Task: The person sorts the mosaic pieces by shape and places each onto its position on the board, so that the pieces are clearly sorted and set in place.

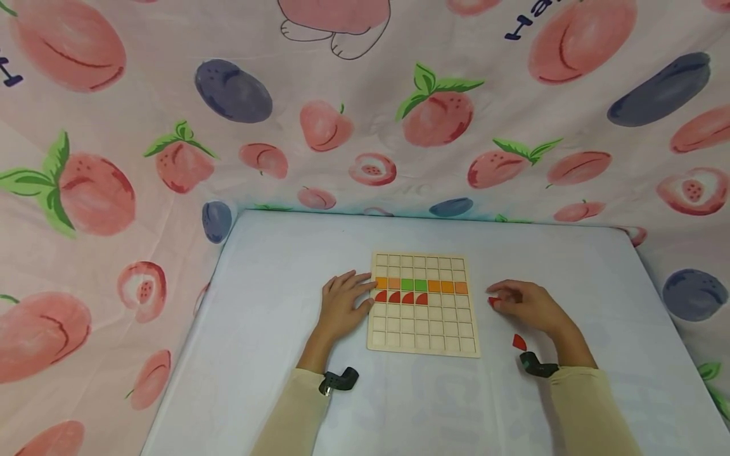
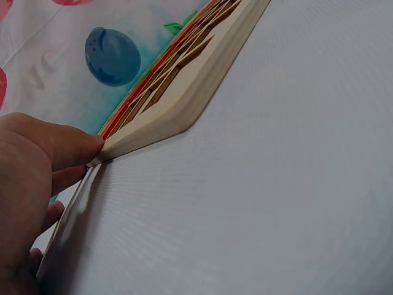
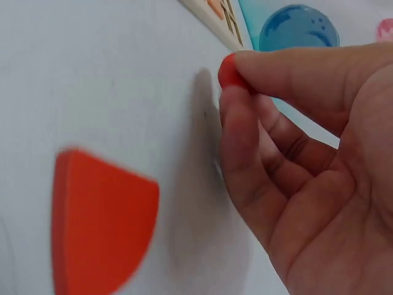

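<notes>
A wooden grid board [image 1: 422, 351] lies on the white table. One row holds orange and green square tiles [image 1: 407, 284]; the row below has several red quarter-circle pieces [image 1: 395, 297] in its left cells. My left hand [image 1: 342, 307] rests at the board's left edge, fingers extended and thumb [image 2: 83, 146] against the wooden side. To the right of the board, my right hand [image 1: 527, 305] pinches a red piece [image 3: 229, 72] between thumb and fingertips, which cover most of it. Another red quarter-circle piece [image 1: 519, 342] lies on the table below that hand.
The white tabletop [image 1: 274, 266] stretches around the board on all sides. Behind it and at the sides hangs a fruit-print cloth [image 1: 342, 82]. Each wrist wears a black camera mount, on the left [image 1: 340, 379] and the right [image 1: 538, 365].
</notes>
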`<action>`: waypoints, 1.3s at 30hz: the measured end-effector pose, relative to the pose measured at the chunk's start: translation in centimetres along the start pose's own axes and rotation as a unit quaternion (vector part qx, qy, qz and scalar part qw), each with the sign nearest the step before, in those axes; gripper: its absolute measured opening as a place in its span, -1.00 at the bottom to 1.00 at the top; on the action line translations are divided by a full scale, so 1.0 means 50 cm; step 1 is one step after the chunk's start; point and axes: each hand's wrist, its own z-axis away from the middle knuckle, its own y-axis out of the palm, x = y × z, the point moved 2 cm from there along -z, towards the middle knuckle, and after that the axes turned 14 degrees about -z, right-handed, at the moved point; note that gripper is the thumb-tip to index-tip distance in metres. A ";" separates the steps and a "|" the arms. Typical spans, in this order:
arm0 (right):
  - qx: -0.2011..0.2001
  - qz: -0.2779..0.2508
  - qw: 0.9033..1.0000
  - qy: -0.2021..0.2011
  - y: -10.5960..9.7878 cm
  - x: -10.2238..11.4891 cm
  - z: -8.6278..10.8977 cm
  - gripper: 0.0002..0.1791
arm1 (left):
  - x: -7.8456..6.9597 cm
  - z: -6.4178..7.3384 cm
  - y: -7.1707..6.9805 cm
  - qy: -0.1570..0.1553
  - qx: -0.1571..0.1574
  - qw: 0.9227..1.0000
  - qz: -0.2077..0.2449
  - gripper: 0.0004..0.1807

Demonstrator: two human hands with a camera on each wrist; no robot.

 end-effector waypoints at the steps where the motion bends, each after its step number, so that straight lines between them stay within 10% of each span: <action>1: 0.002 -0.001 1.000 0.002 0.003 0.002 -0.001 -0.65 | 0.000 0.000 0.000 0.000 0.000 1.000 0.000 -0.58; 25: 0.009 -0.131 0.991 -0.016 0.085 0.061 -0.035 -0.68 | 0.000 0.000 -0.001 0.004 0.000 1.000 -0.005 -0.58; 39: 0.003 -0.089 0.994 -0.060 0.130 0.094 -0.060 -0.82 | -0.001 0.000 0.000 0.001 0.005 1.000 -0.011 -0.58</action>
